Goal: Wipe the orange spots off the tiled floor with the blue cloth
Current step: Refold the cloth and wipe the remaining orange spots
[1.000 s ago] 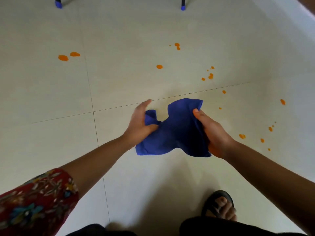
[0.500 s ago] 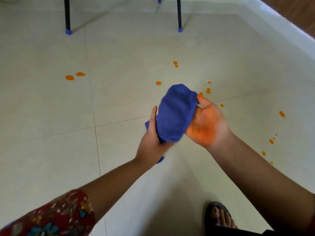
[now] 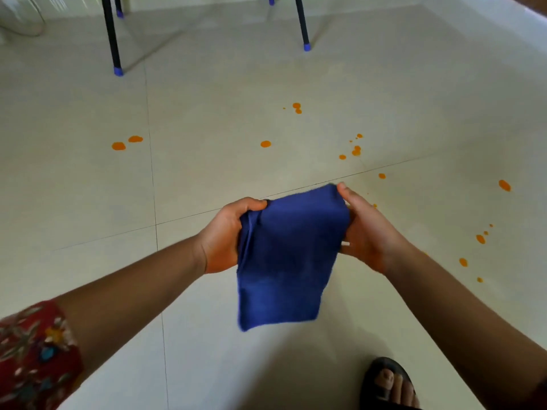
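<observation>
The left hand (image 3: 225,235) and right hand (image 3: 367,232) each grip an upper edge of the blue cloth (image 3: 287,255), which hangs between them above the tiled floor (image 3: 207,113). Best fold it into a firm pad, then start on the orange spots (image 3: 381,176) just beyond the right hand.

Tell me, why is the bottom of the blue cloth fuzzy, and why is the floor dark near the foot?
In the head view, the blue cloth's lower edge is smeared, probably motion blur; also there, a soft shadow darkens the tiled floor around the foot, while the orange spots look crisp.
</observation>
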Motion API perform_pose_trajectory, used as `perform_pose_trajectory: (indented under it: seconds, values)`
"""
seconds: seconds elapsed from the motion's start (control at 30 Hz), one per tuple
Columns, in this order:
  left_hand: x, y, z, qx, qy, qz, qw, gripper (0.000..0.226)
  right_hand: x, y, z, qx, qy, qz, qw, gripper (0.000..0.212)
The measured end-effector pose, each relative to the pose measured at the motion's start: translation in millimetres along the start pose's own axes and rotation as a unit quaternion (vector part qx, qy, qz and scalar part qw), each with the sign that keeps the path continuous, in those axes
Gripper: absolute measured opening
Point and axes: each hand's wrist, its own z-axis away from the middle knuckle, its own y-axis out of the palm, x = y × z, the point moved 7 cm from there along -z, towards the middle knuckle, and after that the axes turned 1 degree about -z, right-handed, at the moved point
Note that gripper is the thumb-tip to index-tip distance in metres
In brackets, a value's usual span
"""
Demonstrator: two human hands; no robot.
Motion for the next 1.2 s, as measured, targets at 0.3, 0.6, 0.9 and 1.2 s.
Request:
perform_pose_trajectory:
  seconds: [0.3,0.6,0.9,1.2]
  values:
    - [-22.0,-16.7,0.2,-0.168,-0.007,-0.065,0.984,0.026,8.3,6.0,-31.5,0.082,-0.037,-0.012,0.996,0.046]
    - [-36.6,-56.8,20.3,-0.376,0.078,-0.052,0.922,0.033,73.1,12.6,-26.4,0.055,-0.273,0.163,0.946,0.027]
    - [-115.4,-11.6,-3.2,-0.374,0.288,-0.519,0.713,0.04,130.4,15.6,-49.0,-0.115,-0.453,0.529,0.708,0.028]
    - [-67.3,-15.1,33.4,-0.341,0.459,-0.478,0.667,0.023,67.2,-14.2,-6.3,-0.16,-0.535,0.386,0.735,0.011]
